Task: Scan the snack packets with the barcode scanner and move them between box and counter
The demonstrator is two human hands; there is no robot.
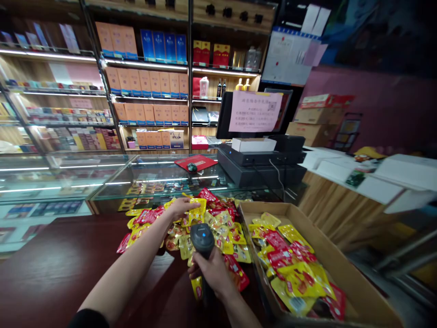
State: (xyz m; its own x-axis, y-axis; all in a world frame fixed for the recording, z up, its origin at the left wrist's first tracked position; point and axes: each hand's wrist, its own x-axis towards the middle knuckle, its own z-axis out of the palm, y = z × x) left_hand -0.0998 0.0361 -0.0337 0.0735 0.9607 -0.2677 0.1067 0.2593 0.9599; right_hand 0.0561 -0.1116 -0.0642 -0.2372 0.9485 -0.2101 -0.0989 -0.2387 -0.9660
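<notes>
The right hand (213, 273) is clenched around a black handheld barcode scanner (202, 239), its fingers hiding the lower grip; a small blue light glows on top. The left hand (180, 207) lies open, palm down, on a heap of yellow-and-red snack packets (218, 232), partly hidden by the scanner and right hand. Their print is too small to read. Just right of the heap, a cardboard box (344, 259) holds more packets, its near end cut off by the bottom edge of the view. The heap sits on a dark red counter (61, 269), in front of a glass display case (164, 175). Beyond stands a till monitor (223, 114) with a pink paper notice (255, 111), its writing unreadable.
</notes>
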